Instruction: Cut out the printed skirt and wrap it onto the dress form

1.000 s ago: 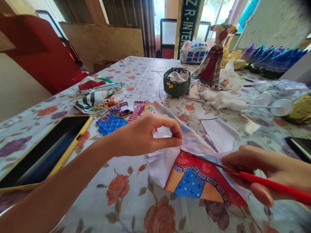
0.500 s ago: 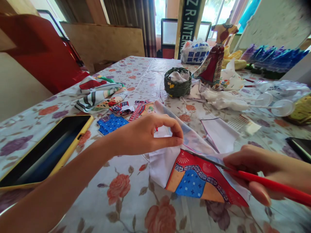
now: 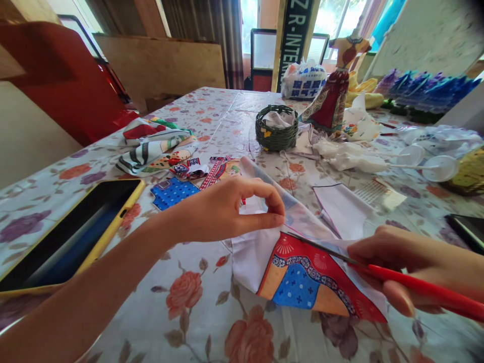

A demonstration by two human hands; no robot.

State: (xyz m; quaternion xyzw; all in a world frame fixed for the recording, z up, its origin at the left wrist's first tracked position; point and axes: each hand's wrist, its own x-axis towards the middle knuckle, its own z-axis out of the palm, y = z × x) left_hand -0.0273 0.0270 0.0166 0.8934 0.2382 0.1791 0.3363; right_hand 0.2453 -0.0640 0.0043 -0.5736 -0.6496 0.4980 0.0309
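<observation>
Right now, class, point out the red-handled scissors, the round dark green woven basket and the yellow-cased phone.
Red-handled scissors (image 3: 419,286): head view, on the handle.
Round dark green woven basket (image 3: 278,137): head view, front wall.
Yellow-cased phone (image 3: 75,227): head view, dark screen.

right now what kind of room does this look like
Probably a craft or sewing workroom: red-handled scissors lie along the edge of a printed fabric piece, a small dressed figure stands on the table, and a woven basket holds white cloth.
</observation>
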